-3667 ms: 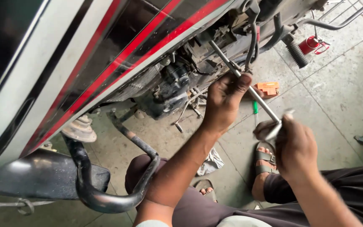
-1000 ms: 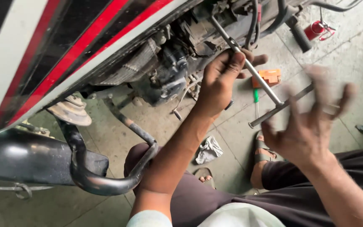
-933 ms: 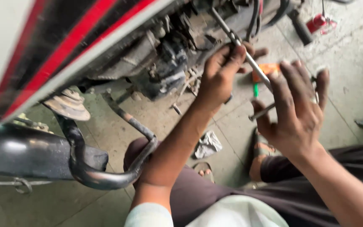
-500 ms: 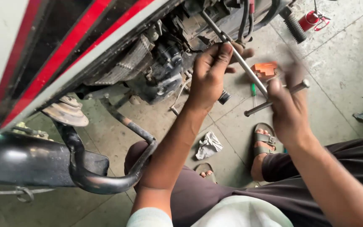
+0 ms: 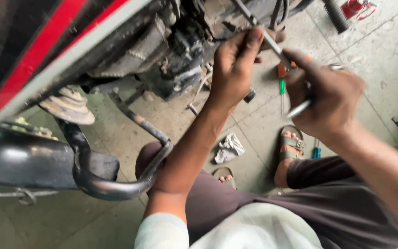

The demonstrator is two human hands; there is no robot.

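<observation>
My left hand [image 5: 233, 69] steadies the T-handle wrench [image 5: 272, 44] shaft; my right hand [image 5: 330, 99] is clamped on its crossbar, red can [image 5: 354, 8] beyond.

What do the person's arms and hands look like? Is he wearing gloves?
No gloves: both the left hand and the right hand are bare, with no rings or watch showing. The forearms are bare too. A short pale sleeve covers the left upper arm.
</observation>
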